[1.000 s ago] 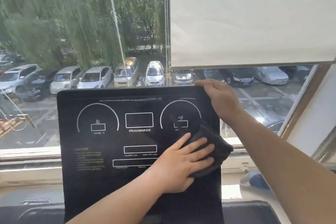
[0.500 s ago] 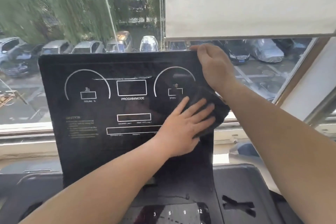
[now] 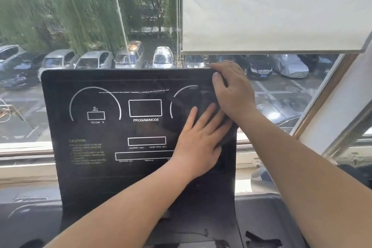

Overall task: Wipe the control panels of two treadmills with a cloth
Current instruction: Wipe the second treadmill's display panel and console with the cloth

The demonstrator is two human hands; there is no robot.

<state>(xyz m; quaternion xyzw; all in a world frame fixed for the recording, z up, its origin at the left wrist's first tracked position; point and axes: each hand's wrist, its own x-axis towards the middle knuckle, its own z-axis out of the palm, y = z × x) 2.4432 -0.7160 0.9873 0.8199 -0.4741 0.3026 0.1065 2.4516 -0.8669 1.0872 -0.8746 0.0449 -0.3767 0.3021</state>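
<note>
My left hand (image 3: pixel 201 137) lies flat, fingers straight, pressing the dark cloth (image 3: pixel 204 100) onto the panel (image 3: pixel 120 177), right side, over the right dial (image 3: pixel 181 90). My right hand (image 3: pixel 233 94) grips the panel's top-right corner, thumb on the front. Progress, my guess: panel 1 is mid-wipe. A smear (image 3: pixel 132 92) shows along the top centre, so centre and left prob. need passes. 2nd treadmill not in view, so approx. under half done. Containers: none visible. Behind: window (image 3: pixel 80 26) w/ parked cars (image 3: pixel 94 60), blind (image 3: pixel 271 6) half down.

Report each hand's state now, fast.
Left hand: open, flat, pressing the cloth on the control panel.
Right hand: gripping the control panel's top corner.
</note>
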